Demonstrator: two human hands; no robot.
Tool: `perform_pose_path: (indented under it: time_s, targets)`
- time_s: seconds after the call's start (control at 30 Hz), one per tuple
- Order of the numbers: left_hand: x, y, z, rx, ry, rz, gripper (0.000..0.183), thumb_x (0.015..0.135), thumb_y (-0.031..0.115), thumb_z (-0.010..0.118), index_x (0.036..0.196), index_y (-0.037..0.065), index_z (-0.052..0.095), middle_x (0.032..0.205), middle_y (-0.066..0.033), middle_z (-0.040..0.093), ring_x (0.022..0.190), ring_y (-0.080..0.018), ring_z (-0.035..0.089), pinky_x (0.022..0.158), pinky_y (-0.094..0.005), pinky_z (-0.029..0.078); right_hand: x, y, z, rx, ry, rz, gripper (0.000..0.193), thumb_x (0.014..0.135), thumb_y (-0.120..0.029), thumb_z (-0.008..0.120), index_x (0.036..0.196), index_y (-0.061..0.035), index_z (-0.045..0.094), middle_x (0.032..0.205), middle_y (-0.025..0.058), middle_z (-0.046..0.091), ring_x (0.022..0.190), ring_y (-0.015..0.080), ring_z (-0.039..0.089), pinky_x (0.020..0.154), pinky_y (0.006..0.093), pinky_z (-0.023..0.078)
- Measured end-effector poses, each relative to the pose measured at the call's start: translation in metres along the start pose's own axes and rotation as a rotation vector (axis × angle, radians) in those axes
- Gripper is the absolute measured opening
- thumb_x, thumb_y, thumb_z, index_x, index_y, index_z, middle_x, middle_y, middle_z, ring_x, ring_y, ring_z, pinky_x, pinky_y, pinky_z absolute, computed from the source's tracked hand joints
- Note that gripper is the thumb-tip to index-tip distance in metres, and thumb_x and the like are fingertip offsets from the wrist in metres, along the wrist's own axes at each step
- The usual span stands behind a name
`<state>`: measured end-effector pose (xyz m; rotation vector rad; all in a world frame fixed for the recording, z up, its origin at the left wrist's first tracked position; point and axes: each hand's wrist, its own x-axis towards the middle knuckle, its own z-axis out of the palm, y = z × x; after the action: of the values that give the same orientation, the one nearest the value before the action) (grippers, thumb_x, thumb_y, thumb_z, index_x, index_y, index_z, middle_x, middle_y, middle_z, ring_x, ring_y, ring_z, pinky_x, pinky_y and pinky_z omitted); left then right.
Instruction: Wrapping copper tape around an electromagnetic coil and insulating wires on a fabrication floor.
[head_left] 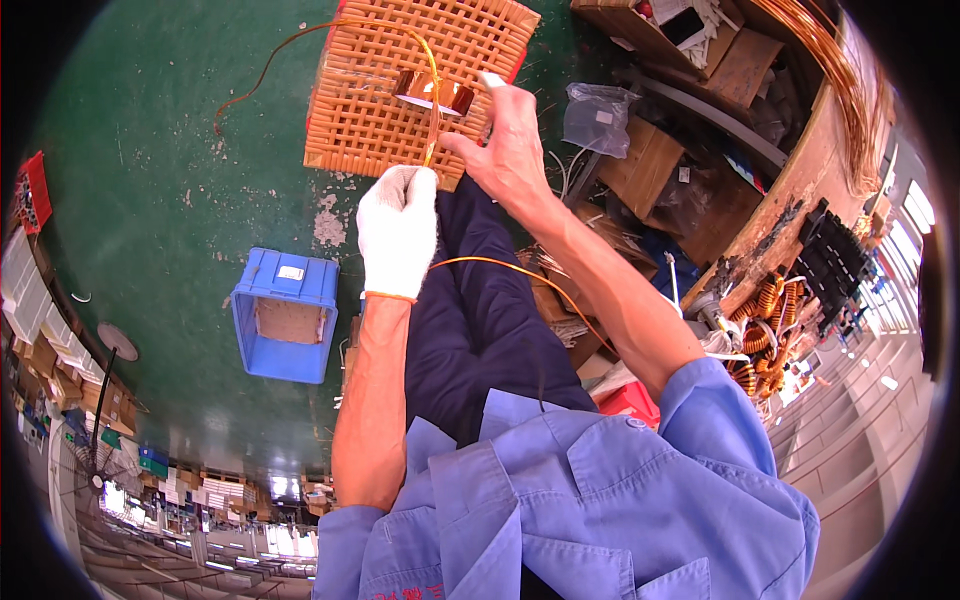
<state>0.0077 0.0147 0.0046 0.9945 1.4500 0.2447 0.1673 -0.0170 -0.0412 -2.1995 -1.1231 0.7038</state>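
Observation:
My left hand (398, 225), in a white glove, is closed in a pinch on a thin orange wire (428, 150). Beyond the glove the wire passes a shiny amber, tape-like roll (455, 96) with a white inner edge, looks yellow further up, then curves off to the left. My bare right hand (508, 140) is just right of the wire, thumb and index finger spread apart, with a white cover on the index fingertip. Its other fingers are partly hidden. Beneath the roll is a woven tan seat-like surface (350, 120). Whether the roll touches the wire I cannot tell.
A blue plastic bin (285, 362) stands on the green floor (150, 200) to the left. At right is a wooden workbench (765, 235) bearing copper wire bundles (850, 90) and several wound coils (770, 300). Cardboard boxes (640, 165) and a clear plastic bag (598, 120) are below.

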Motion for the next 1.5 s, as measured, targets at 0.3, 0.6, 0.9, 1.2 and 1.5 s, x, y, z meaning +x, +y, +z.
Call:
perform_pose_path:
  time_s: [0.3, 0.6, 0.9, 1.2, 1.5]
  targets:
    - [-0.064, 0.047, -0.072, -0.616, -0.125, -0.393, 0.020, 0.110, 0.016, 0.056, 0.094, 0.005, 0.059, 0.063, 0.0095, 0.033, 0.045, -0.0013, 0.027, 0.040, -0.0224, 0.022, -0.019, -0.020, -0.069, 0.402, -0.514, 0.060, 0.017, 0.086, -0.007, 0.073, 0.099, -0.0001, 0.065, 0.093, 0.0113, 0.073, 0.089, 0.0190, 0.072, 0.086, 0.0365, 0.057]
    - [-0.135, 0.071, -0.083, -0.869, -0.219, -0.462, 0.024, 0.112, 0.019, 0.053, 0.095, 0.004, 0.060, 0.066, 0.0070, 0.034, 0.047, -0.0035, 0.027, 0.040, -0.0230, 0.024, -0.060, -0.062, -0.119, 0.565, -0.544, 0.166, 0.038, 0.091, -0.008, 0.078, 0.126, 0.0005, 0.066, 0.103, 0.0061, 0.066, 0.098, 0.0156, 0.065, 0.093, 0.0329, 0.053]
    - [-0.163, 0.091, -0.093, -1.085, -0.358, -0.369, 0.025, 0.115, 0.021, 0.046, 0.100, 0.004, 0.058, 0.069, 0.0047, 0.034, 0.048, -0.0052, 0.028, 0.040, -0.0246, 0.028, -0.082, -0.082, -0.160, 0.759, -0.505, 0.279, 0.034, 0.094, 0.004, 0.071, 0.127, 0.0014, 0.065, 0.113, 0.0021, 0.066, 0.108, 0.0105, 0.064, 0.101, 0.0310, 0.052]
    - [-0.205, 0.114, -0.085, -1.048, -0.437, -0.320, 0.025, 0.115, 0.021, 0.048, 0.102, 0.003, 0.060, 0.073, 0.0024, 0.040, 0.050, -0.0073, 0.031, 0.045, -0.0272, 0.031, -0.093, -0.106, -0.189, 0.884, -0.485, 0.250, 0.036, 0.094, 0.004, 0.074, 0.128, 0.0013, 0.063, 0.118, 0.0033, 0.068, 0.115, 0.0105, 0.064, 0.105, 0.0313, 0.052]
    - [-0.233, 0.126, -0.076, -1.123, -0.552, -0.309, 0.023, 0.114, 0.024, 0.053, 0.113, 0.005, 0.066, 0.079, -0.0019, 0.054, 0.062, -0.0142, 0.049, 0.054, -0.0325, 0.041, -0.106, -0.123, -0.197, 0.974, -0.331, 0.191, 0.041, 0.095, 0.005, 0.070, 0.135, 0.0006, 0.061, 0.123, 0.0034, 0.067, 0.120, 0.0118, 0.062, 0.107, 0.0309, 0.049]
